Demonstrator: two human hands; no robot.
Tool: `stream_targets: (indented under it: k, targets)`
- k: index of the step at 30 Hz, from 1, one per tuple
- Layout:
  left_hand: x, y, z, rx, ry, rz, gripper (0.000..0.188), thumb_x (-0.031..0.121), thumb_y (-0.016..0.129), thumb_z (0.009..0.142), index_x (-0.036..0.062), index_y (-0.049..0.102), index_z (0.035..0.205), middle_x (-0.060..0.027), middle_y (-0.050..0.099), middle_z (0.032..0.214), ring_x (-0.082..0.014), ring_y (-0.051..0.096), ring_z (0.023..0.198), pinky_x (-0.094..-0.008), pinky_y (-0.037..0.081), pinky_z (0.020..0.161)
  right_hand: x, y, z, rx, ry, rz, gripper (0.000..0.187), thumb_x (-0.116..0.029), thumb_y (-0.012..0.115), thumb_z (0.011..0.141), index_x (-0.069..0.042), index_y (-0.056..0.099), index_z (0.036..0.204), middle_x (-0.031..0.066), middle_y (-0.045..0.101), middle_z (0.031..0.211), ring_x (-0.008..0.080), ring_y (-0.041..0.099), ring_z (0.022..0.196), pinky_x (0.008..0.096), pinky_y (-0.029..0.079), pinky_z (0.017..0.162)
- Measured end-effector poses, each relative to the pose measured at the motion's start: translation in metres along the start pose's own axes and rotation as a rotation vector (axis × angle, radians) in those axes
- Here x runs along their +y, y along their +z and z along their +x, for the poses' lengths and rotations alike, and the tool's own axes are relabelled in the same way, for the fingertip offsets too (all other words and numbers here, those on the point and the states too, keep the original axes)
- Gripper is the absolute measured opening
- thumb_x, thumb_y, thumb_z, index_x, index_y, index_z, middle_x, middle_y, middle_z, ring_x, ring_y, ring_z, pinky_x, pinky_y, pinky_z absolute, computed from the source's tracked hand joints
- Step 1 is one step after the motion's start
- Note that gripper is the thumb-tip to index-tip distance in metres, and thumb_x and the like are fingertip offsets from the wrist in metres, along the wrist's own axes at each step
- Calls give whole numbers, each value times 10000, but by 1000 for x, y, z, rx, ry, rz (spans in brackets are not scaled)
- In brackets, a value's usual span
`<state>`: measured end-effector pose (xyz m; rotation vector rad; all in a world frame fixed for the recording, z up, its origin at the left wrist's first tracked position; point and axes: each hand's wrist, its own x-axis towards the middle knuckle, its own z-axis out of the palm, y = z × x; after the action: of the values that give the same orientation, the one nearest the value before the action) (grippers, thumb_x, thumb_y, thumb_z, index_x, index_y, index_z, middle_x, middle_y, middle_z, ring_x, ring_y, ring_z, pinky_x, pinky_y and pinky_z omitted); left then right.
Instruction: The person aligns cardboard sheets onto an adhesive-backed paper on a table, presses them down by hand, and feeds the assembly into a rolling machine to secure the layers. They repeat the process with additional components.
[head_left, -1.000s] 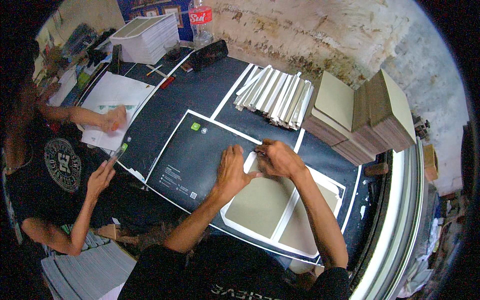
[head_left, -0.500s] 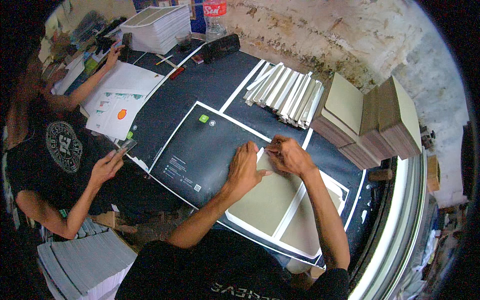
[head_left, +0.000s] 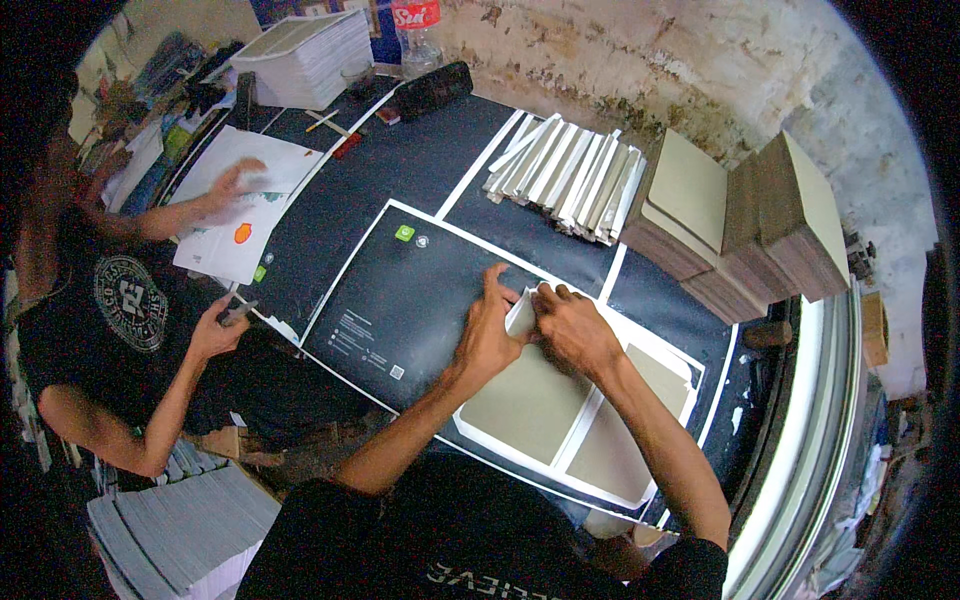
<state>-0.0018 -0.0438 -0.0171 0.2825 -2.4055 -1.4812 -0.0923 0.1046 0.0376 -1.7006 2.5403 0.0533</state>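
A pale grey-brown cardboard panel lies on a white-edged cover sheet, with a second panel beside it past a narrow white strip. At the far edge of the first panel, a white paper flap stands up between my hands. My right hand pinches that flap with curled fingers. Against its left side is my left hand, its index finger raised apart and its thumb near the panel. Underneath to the left lies a dark printed cover sheet with a green mark.
White and grey strips lie piled beyond my hands. Stacks of cardboard stand at the right, by a wooden handle. On the left, a co-worker's hand is over a printed sheet. A paper stack and bottle stand behind.
The white flap now stands higher between my hands. My left index finger has lifted away from the others. The co-worker's far hand has moved back over the printed sheet.
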Motion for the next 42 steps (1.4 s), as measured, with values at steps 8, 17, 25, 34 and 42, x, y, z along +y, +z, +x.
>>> stream_targets:
  k: [8,17,25,34,42]
  targets:
    - [-2,5,-4,29,-32,-76,1251,35,953,615,36,135,1562,-178,645,1134,-304,653,941,-426,543,867,4,8,-19,319,128,404,955,-22,654,828,-86,131,1624,200,659,1233,386,588,1213,439,486,1042]
    - [0,1,-10,13,-34,-46,1230,-38,911,645,40,105,1571,-227,575,1251,-360,635,1018,-467,517,907,-17,23,-19,241,159,462,966,64,633,824,-58,101,1621,229,667,1250,408,568,1255,459,451,1081]
    - [4,1,-6,1,-26,-77,1231,-7,921,648,36,115,1577,-234,571,1263,-352,623,1013,-470,499,933,-13,14,-17,364,201,663,992,54,652,818,-102,89,1620,301,607,1277,440,614,1143,521,478,1038]
    - [14,-13,-3,-59,232,252,1150,62,885,721,-13,134,1589,-203,469,1493,-373,457,1247,-486,379,1054,-19,22,-18,213,251,461,932,72,597,852,-59,94,1625,268,603,1354,438,573,1228,481,457,1086]
    - [6,-13,-5,-302,340,669,763,362,709,925,-12,410,1520,-180,254,1641,-370,445,1251,-536,352,1015,-25,36,-40,730,534,889,758,51,731,837,-99,427,1515,141,729,1019,223,723,1045,343,568,830]
